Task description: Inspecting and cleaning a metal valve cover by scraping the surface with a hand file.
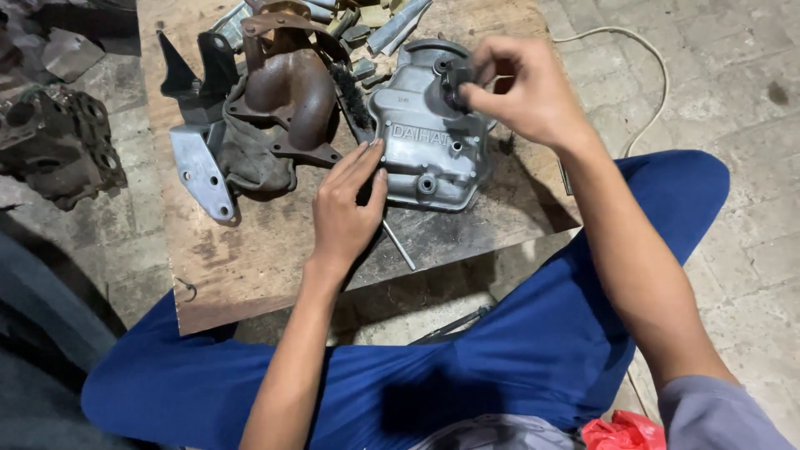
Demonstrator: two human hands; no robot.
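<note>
A seated person's left hand (346,208) lies flat, fingers together and extended, against the near-left edge of a grey cast-metal engine cover (429,133), while the right hand (521,92) hovers over the cover's far-right corner with its fingertips pinched shut on a small dark round part (457,82); what that part is cannot be made out. The two hands are well apart, one at each side of the cover. The cover sits on a worn wooden board (275,250) laid on the paved floor (733,83), its long axis running from the far side of the board toward the person and leaning slightly right, the narrower rounded end pointing at the person's lap and the broader end pointing away. A thin metal rod (398,245) lies on the board just beside the left hand, slanting toward the board's near edge. To the left of the cover rest a rusty brown cast housing (292,92) on a dirty rag (250,158), a black bristle brush (350,93) between housing and cover, and a pale metal bracket (200,171) with bolt holes. A dark engine casting (58,146) sits on the floor left of the board, and a pale cable (646,67) curls across the pavers at right. The person's blue trousers (533,333) fill the foreground.
</note>
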